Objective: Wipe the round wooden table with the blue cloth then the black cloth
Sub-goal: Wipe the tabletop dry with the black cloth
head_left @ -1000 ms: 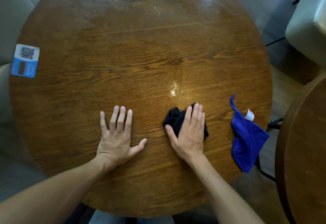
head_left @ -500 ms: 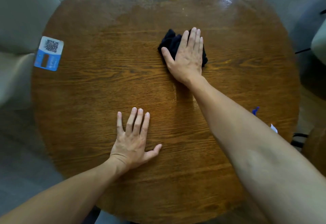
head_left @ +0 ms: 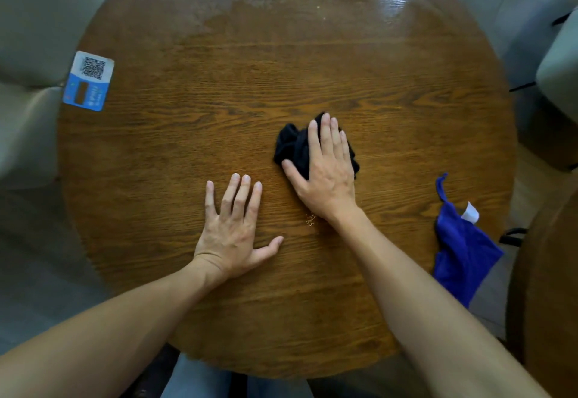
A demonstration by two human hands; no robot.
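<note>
The round wooden table (head_left: 187,134) fills the view. My right hand (head_left: 325,172) lies flat on the crumpled black cloth (head_left: 291,147) near the table's middle, pressing it to the wood; most of the cloth is under my palm and fingers. My left hand (head_left: 233,231) rests flat on the bare tabletop, fingers spread, just left of and nearer than the right hand, holding nothing. The blue cloth (head_left: 463,253), with a white label, hangs over the table's right edge.
A blue and white QR code sticker (head_left: 89,80) sits at the table's left edge. Pale upholstered seats (head_left: 34,22) stand at the left and at the far right. Part of another wooden table (head_left: 553,288) shows at the right. A damp sheen covers the far tabletop.
My right hand pushed the black cloth out to the far part of the table, then drew it back toward the middle. My left hand stayed flat in place.
</note>
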